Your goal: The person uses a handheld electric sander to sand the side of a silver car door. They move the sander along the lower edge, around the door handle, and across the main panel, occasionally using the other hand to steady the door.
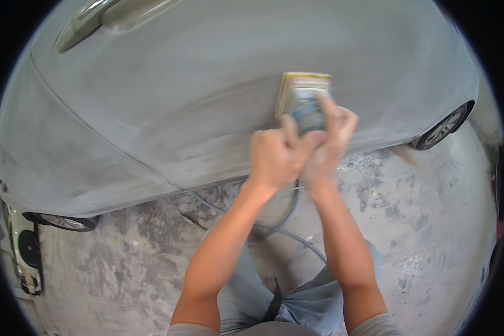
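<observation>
Forearms (224, 252), two, bare, rising from six o'clock and converging on one hand tool (309, 109). Car body (196, 45), one, matt grey, patchy, spanning nine through twelve to three o'clock. Floor (123, 263), one, stained, hard, beneath the car. Hose (305, 242), one, grey-blue, looping between the forearms; any join with the tool hidden. Left hand (274, 157), one, at the tool's seven o'clock, fingers curled in at its near end. Right hand (333, 134), one, at four o'clock, the more closely laid: fingers up along the tool's flank, gripping; blurred, exact fingertip contact cannot be told. Hand tool, blue-bodied, at twelve o'clock from both palms, long axis near twelve-to-six; pale plate (284, 101) apparently against the car body. Yellow edge (307, 74), one, narrow, at the plate's twelve o'clock end, beyond the fingers.
</observation>
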Demonstrator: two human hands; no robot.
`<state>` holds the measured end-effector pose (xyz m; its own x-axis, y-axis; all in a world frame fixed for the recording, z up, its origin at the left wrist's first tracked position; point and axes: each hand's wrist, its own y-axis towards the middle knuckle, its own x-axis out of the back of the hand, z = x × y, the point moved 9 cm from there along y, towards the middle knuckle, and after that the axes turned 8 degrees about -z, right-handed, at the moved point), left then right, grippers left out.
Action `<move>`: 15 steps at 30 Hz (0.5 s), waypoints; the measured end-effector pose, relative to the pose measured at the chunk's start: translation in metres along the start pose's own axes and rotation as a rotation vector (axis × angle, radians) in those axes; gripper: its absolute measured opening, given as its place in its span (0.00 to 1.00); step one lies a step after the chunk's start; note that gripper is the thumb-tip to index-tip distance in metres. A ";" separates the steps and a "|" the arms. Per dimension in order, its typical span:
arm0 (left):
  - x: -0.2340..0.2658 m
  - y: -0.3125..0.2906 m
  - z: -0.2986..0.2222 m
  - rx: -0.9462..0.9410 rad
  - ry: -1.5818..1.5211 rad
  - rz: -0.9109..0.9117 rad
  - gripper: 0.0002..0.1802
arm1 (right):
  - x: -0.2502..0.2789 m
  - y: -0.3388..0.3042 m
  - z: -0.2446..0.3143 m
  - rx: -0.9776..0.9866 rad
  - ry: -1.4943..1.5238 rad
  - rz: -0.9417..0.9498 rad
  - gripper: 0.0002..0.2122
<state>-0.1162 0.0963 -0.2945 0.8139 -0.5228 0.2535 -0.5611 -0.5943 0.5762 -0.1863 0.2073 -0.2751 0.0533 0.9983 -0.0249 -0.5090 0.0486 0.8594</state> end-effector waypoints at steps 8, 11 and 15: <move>0.089 -0.004 -0.005 -0.033 -0.070 -0.106 0.36 | -0.046 -0.013 0.074 0.164 0.000 0.042 0.30; 0.168 -0.037 0.043 0.028 -0.156 -0.142 0.30 | -0.092 -0.045 0.140 0.293 0.068 0.124 0.33; 0.270 -0.089 0.103 -0.053 -0.153 -0.529 0.25 | -0.139 -0.075 0.228 0.432 0.087 0.177 0.28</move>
<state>0.1374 -0.0549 -0.3575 0.9493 -0.2469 -0.1946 -0.0704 -0.7703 0.6338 0.0406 0.0572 -0.2198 -0.0834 0.9900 0.1139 -0.0991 -0.1220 0.9876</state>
